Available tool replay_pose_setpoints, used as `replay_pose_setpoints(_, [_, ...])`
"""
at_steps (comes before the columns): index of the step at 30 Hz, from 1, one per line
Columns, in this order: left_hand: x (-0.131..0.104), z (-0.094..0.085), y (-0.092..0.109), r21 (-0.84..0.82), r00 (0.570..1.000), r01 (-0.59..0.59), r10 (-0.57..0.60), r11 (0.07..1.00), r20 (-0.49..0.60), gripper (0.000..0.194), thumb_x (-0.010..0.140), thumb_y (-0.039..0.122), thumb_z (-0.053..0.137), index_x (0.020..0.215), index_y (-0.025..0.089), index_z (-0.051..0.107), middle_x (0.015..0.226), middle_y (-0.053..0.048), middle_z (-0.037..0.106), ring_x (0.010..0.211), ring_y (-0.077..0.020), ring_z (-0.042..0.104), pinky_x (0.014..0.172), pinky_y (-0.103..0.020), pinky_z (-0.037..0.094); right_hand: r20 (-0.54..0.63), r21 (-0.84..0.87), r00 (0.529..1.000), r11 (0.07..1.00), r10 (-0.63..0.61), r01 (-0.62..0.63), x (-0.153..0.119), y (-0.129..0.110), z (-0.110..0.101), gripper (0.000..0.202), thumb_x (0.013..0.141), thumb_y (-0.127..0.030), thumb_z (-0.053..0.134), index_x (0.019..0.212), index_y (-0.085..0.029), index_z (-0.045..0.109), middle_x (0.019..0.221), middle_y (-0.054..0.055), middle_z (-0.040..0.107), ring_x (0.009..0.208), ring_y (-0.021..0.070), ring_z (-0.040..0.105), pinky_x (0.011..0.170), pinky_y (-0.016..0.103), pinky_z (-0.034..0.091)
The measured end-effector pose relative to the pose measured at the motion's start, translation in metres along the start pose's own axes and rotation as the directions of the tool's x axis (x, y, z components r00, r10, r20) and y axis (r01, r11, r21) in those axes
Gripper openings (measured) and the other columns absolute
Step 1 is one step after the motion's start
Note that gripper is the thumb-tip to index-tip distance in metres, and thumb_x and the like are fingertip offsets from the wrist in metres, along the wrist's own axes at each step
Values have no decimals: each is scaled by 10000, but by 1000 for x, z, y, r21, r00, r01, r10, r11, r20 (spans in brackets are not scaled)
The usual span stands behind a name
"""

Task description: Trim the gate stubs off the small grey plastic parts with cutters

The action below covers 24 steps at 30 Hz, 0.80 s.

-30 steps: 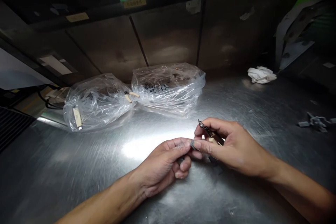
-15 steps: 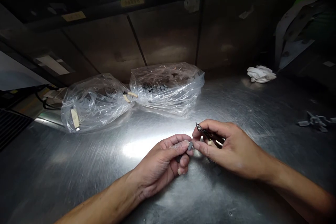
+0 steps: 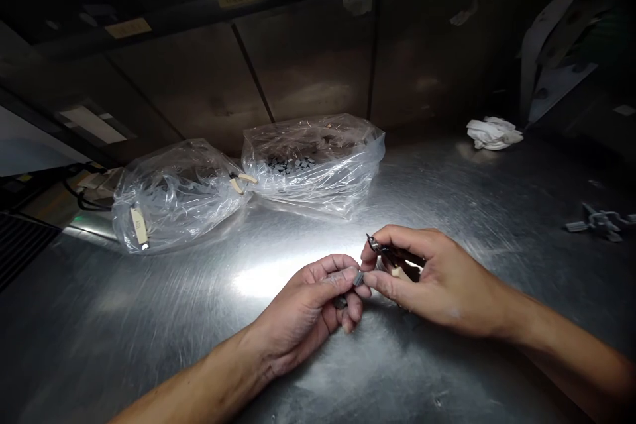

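Note:
Between its thumb and fingers, my left hand pinches a small grey plastic part. Another dark grey piece shows against its curled lower fingers. My right hand is closed around a pair of nippers with cream-coloured grips, the metal jaws pointing up and left. The right thumb tip is at the right side of the small part; whether it presses on it I cannot tell. Both hands are close together above the metal table.
Behind the hands stand two clear plastic bags: the right one holds many small grey parts, the left one has a cream-handled tool on it. Another cream-handled tool lies between them. Farther right are a crumpled white cloth and grey plastic sprues.
The small grey part has turned slightly between the left fingers. The right hand with the nippers has shifted a little left. The view has moved slightly.

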<state>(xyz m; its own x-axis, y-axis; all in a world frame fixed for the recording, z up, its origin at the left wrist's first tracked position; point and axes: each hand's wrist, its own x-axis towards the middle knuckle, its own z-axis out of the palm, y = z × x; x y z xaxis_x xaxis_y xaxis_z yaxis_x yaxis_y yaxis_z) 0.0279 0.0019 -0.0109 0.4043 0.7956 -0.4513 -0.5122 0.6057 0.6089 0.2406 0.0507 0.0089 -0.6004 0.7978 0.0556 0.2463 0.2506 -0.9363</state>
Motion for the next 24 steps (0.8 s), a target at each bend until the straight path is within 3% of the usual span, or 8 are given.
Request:
replay_pose_setpoints(5, [-1,1,-1,55,1000,-6,5,998,17,372,861,400,963,864,73,785,827,-59,733,550,-64,630,507,-144,502,24,69,998,995,65,-66,2,-2,1,112,948,-308,698,939,-197,710,746,-13,694,607,113,556,558,233,447])
replay_pose_setpoints(8, [-1,1,-1,40,1000,10,-10,999,18,332,849,356,976,857,83,787,831,-60,746,541,-59,631,498,-137,499,42,73,996,994,80,-82,1,-1,0,111,945,-309,712,938,-199,716,775,-6,702,626,120,569,564,239,460])
replay_pose_setpoints(10, [-1,1,-1,-8,1000,11,-11,1000,0,293,824,318,995,911,107,811,834,-59,767,538,-68,641,496,-144,512,20,-9,1000,1000,11,-11,0,1,-3,92,956,-284,704,928,-200,729,756,-15,684,627,119,555,566,242,450])
replay_pose_setpoints(12, [0,1,0,-55,999,1,-3,998,-40,326,776,293,1027,991,131,844,824,-61,785,540,-84,655,493,-155,527,-33,-201,990,971,-139,130,-2,5,-6,84,974,-232,672,958,-197,747,767,-15,683,633,116,556,583,250,438])
replay_pose_setpoints(15, [1,0,1,-88,997,-18,11,996,-79,389,733,292,1054,1031,123,870,813,-72,794,562,-100,681,502,-167,554,-28,-510,935,810,-354,291,-4,12,-9,140,994,-149,602,986,-187,737,808,5,696,676,129,596,639,274,435])
replay_pose_setpoints(20, [2,0,-1,-97,998,-49,44,994,-49,311,789,300,1023,967,95,871,819,-61,784,588,-90,695,515,-161,571,101,-633,906,676,-411,377,-7,21,-4,188,998,-110,571,1082,-160,732,854,7,701,734,165,636,716,324,458])
replay_pose_setpoints(24, [3,2,0,-114,997,-60,55,992,-50,311,779,291,1031,974,107,875,807,-53,781,597,-83,690,523,-157,575,105,-678,895,628,-433,382,-8,20,0,170,967,-99,588,1051,-164,721,850,-3,691,733,176,634,720,346,459])
